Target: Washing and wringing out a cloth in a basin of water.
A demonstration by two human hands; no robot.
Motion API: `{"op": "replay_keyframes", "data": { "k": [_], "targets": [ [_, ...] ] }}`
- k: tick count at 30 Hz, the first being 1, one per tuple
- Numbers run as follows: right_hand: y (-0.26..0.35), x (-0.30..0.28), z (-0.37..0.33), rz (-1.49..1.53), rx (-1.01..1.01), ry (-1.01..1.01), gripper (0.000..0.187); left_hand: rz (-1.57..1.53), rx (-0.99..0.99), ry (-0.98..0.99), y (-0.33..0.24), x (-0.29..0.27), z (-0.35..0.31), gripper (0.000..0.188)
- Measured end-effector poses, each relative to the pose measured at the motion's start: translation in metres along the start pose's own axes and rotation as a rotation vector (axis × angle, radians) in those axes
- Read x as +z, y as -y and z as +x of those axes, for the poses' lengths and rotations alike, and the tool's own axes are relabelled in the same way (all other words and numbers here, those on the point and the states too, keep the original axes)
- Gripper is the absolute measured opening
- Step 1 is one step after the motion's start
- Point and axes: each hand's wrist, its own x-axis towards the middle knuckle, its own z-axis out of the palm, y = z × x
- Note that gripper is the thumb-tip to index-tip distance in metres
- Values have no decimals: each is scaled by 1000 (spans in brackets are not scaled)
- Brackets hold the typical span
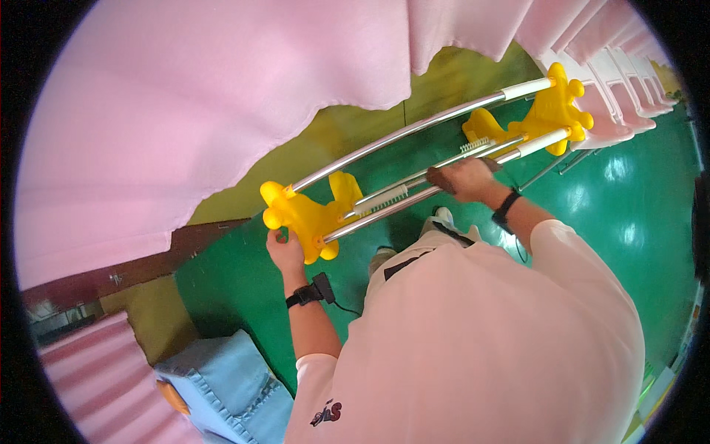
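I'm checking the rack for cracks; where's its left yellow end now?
In the head view, the left yellow end is left of centre, below the large pink cloth, with the left hand at its lower-left edge.

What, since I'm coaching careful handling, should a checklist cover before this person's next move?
1. Left hand at the left yellow end piece: ok, at its lower corner.
2. Right hand placed at the bars: ok, holding a dark brown item, perhaps a cloth.
3. Upper bar reaching both yellow ends: ok; firmness of fit not visible.
4. Pink cloth clear of the rack: cannot tell; they look close.
5. Left wrist cable clear of the bars: ok, it runs toward the body.
6. Shoe clearance: cannot tell.
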Motion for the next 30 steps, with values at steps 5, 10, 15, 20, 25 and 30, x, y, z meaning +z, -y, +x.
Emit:
{"op": "replay_keyframes", "data": {
  "k": [5,10,15,20,25,30],
  "targets": [
    [-117,-3,-54,34,26,-197,22,-28,-33,32,-6,-3,-2,44],
    [-127,1,-57,-66,99,-173,17,-186,-36,39,-10,-4,-8,42],
    [-124,-1,-52,-59,104,-74,13,-347,-162,148,-23,-11,-13,44],
    [-109,10,-43,-66,127,18,15,-431,-99,290,-22,-13,-11,45],
    [-21,12,-4,34,81,40,23,-480,64,360,-3,-8,-8,47],
    [76,21,39,97,-32,53,27,-489,41,358,16,-9,3,45]
  ]
}}
